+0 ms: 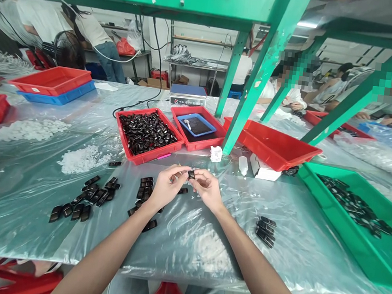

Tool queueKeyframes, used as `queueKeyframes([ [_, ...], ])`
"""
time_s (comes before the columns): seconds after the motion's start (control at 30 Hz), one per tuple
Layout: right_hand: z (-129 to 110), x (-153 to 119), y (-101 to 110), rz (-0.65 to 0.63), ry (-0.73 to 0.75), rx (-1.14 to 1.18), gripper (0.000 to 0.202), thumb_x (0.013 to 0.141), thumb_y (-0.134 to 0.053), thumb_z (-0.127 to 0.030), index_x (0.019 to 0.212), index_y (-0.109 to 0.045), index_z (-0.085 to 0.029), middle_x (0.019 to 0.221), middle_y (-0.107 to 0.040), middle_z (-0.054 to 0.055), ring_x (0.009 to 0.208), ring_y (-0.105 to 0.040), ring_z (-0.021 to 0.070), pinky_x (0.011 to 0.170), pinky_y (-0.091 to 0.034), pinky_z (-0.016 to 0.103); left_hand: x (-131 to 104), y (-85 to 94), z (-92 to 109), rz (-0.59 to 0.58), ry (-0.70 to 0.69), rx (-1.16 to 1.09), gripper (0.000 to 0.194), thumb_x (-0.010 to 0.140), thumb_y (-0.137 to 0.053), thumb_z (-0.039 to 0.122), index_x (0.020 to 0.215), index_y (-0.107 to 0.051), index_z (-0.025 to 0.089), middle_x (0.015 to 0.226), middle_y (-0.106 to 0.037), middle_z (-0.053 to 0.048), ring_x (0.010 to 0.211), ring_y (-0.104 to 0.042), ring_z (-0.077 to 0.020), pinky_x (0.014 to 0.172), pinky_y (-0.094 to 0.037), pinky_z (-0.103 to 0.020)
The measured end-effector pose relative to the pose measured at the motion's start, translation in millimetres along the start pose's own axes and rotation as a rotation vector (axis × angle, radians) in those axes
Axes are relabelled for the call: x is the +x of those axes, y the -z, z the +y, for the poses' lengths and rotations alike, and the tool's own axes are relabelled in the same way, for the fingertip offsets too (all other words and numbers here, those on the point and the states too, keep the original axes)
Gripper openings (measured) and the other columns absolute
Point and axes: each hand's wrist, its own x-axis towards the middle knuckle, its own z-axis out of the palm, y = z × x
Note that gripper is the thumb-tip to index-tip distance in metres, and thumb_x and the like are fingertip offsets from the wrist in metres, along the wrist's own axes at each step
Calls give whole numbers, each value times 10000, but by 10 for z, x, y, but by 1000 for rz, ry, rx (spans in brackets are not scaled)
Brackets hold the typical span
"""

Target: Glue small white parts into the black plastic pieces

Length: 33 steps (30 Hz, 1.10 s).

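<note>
Between the fingertips of my left hand [168,185] and my right hand [208,189] is a small glossy black plastic part [191,174]; both hands pinch it just above the table. What kind of part it is, I cannot make out. Similar black parts [145,188] lie beside and partly behind my left forearm. A larger loose group of black parts [95,194] is spread farther left. To the right of my right forearm sits a short stack of black parts [265,231]. Tiny white bits [195,195] are scattered around my fingers.
Beyond my hands stand a red tray [137,160] full of black parts and another red tray [199,146] holding a blue tray [184,115]. A green post [251,87] rises from the table. Right, a green bin [337,221] holds black parts. White pieces [82,159] lie heaped left.
</note>
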Motion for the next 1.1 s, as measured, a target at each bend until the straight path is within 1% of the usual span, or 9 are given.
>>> queueKeyframes([
  [0.1,87,15,18,14,24,-46,303,754,-783,-426,932,-657,-217,776,-668,8,539,-514,115,499,-452,252,4,12,11,-22,-21,120,262,908,-589,316,1114,-699,197,836,-668,-27,674,-569,-132,586,-431,-243],
  [0.27,181,21,-14,91,79,-140,262,781,-726,-403,932,-633,-210,765,-641,-1,532,-514,111,498,-421,245,-17,31,-17,-163,-23,255,316,917,-557,330,1200,-628,210,818,-676,-3,636,-576,-124,596,-442,-241],
  [0.43,-8,-169,33,145,164,-314,216,827,-665,-360,977,-640,-206,833,-685,13,638,-602,136,574,-448,251,-47,4,-12,-181,-63,238,345,921,-551,374,1224,-606,219,805,-677,3,640,-586,-131,591,-436,-242],
  [0.57,-314,-675,341,197,150,-616,201,892,-614,-352,1031,-654,-211,920,-737,38,702,-657,160,625,-477,267,-74,-10,12,-179,-72,217,330,917,-554,382,1197,-619,219,802,-674,0,646,-582,-131,590,-430,-240],
  [0.7,-602,-1180,962,178,33,-1086,194,899,-551,-243,1042,-681,-238,968,-760,42,801,-706,199,695,-490,290,-65,-5,5,-157,-68,196,309,910,-553,365,1167,-631,212,804,-673,-7,654,-584,-133,620,-443,-245],
  [0.8,-728,-1395,1391,271,-90,-1341,203,874,-543,-203,1011,-688,-240,982,-754,47,779,-701,203,681,-484,296,-52,0,1,-128,-54,192,302,902,-553,356,1153,-642,215,818,-684,-12,650,-585,-134,627,-445,-250],
  [0.87,-767,-1469,1559,278,-155,-1442,188,867,-551,-200,982,-695,-239,1007,-747,46,742,-687,192,656,-478,294,-47,1,-4,-121,-51,188,304,897,-553,359,1151,-648,220,818,-687,-12,638,-581,-136,612,-438,-252],
  [0.97,-786,-1498,1619,232,-211,-1477,174,863,-585,-231,994,-699,-243,1022,-740,42,705,-679,178,628,-475,290,-36,11,-32,-114,-50,180,305,889,-556,364,1141,-655,224,808,-686,-8,632,-582,-140,611,-440,-257],
  [1.1,-765,-1378,1411,255,-132,-1394,200,891,-585,-272,1065,-678,-241,1040,-731,54,711,-683,174,631,-481,286,15,70,-105,-31,-46,151,334,875,-571,376,1156,-656,215,811,-687,-13,644,-591,-145,632,-457,-262],
])
